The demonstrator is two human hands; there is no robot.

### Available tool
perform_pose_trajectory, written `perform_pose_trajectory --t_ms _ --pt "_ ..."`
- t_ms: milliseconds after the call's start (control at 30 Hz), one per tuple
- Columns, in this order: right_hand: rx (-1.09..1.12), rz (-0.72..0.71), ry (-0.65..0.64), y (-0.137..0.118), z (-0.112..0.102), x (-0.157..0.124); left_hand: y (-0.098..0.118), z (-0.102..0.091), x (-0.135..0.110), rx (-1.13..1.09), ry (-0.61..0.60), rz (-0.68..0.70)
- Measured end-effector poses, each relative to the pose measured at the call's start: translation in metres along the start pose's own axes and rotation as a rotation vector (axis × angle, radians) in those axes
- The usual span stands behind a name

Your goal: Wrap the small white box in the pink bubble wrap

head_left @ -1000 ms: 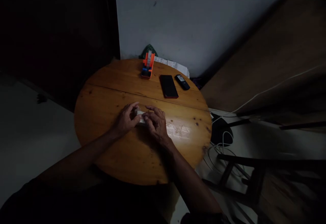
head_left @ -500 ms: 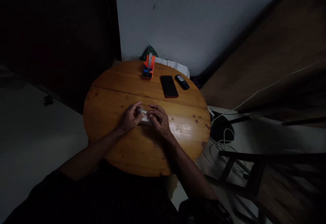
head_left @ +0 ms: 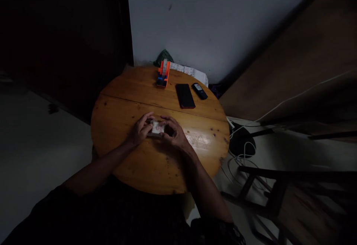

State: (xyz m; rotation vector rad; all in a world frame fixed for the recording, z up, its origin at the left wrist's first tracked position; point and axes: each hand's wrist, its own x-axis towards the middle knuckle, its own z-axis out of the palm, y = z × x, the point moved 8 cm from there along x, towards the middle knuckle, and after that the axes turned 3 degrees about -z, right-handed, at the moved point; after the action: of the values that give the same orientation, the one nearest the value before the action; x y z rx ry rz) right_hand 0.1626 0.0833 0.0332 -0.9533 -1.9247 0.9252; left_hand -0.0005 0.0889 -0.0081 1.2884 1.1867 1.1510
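Note:
A small white box-like packet [head_left: 158,127] with faint reddish print lies low over the middle of the table. My left hand [head_left: 141,129] is closed on its left end, the thumb resting along the top. Curled around the right end is my right hand [head_left: 174,132], its thumb at the near edge and its fingers at the far edge. A dark gap shows between the packet and the right palm. The dim light hides the packet's exact kind.
The round wooden table [head_left: 119,116] bears an orange tape dispenser [head_left: 164,73], a dark phone [head_left: 185,96] and a small black handset [head_left: 199,90]. Papers [head_left: 195,74] lie against the wall. Loose cables [head_left: 245,152] and a wooden chair [head_left: 262,189] are at the right.
My right fingers have spread and drawn back to the right, baring more of the packet's printed top. My left hand and the packet have shifted slightly left.

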Motion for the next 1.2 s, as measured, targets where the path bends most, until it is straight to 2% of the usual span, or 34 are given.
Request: perform_pose_trajectory --t_ms 233,433,567,733,933,1067,1200 --pt "-0.022 0.033 0.063 0.003 -0.007 -0.003 -0.001 0.004 0.0 -0.073 0.01 0.001" --pt "-0.082 -0.039 0.09 -0.004 -0.005 -0.001 0.002 0.004 -0.001 -0.027 0.009 0.009" --pt "0.001 0.009 0.149 -0.002 -0.005 -0.001 0.008 0.004 -0.002 0.035 -0.007 0.041" --pt "0.09 0.097 0.269 -0.003 -0.015 0.001 0.016 0.008 -0.005 0.151 -0.051 0.114" --pt "0.005 0.135 0.167 -0.011 -0.02 0.029 0.014 0.008 -0.006 0.214 -0.064 0.121" --pt "-0.026 0.178 0.159 0.009 -0.023 0.054 0.011 0.007 -0.008 0.175 -0.051 0.113" --pt "0.047 0.216 0.232 0.043 -0.023 0.062 0.014 0.005 -0.01 0.136 -0.034 0.148"
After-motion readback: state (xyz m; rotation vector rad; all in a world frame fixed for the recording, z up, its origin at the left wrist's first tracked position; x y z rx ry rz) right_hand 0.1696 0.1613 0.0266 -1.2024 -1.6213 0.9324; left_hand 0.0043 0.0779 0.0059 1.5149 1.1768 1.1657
